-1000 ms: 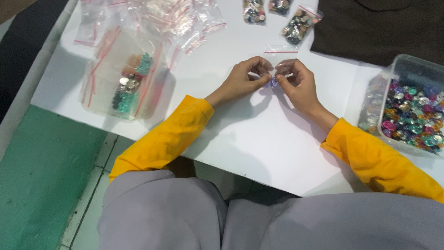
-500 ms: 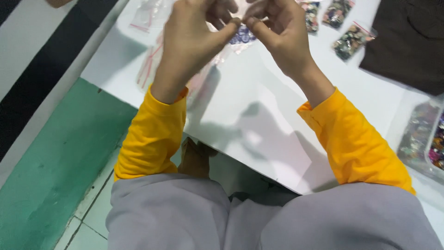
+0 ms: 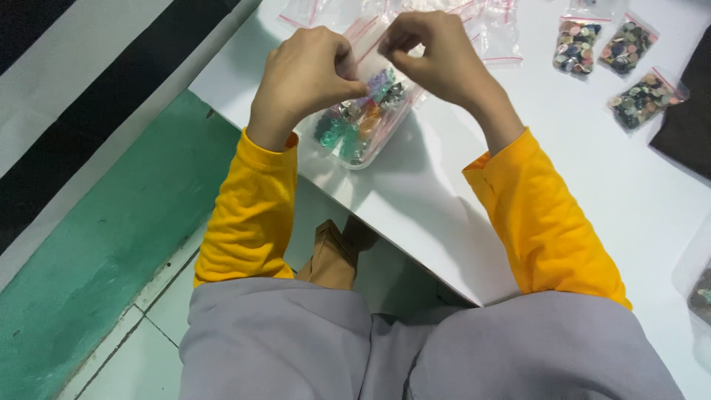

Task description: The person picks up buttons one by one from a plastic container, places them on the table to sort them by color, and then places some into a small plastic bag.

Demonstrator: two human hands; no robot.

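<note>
- Zip bag (image 3: 368,70), small and clear with a red seal strip, is held up over the far edge of the white bench (image 3: 592,192) between both hands of a seated person in yellow sleeves; its mouth sits at the fingertips and a few coloured beads (image 3: 381,81) show through just under them.
- Left hand (image 3: 307,74) is curled nearly closed, thumb and forefinger pinching the bag's near edge; right hand (image 3: 433,55) is likewise closed in a pinch on the opposite edge, so each grip has hold of the bag and nothing else that can be seen.
- Below the hands a larger clear pouch (image 3: 355,126) of green, orange and silvery beads lies on the bench, touching a scatter of empty zip bags (image 3: 481,30) farther back.
- Three filled bags (image 3: 615,63) rest apart to the right, beside a dark cloth (image 3: 689,126).
- Judged from here, the seal is being pressed: working well would mean keeping the bag upright so the beads stay low, running the pinch along the strip from one end to the other, and holding it over the bench so a spill lands there and not on the green floor (image 3: 96,274).
- Whether the strip is already fully closed cannot be told; the fingers hide it.
</note>
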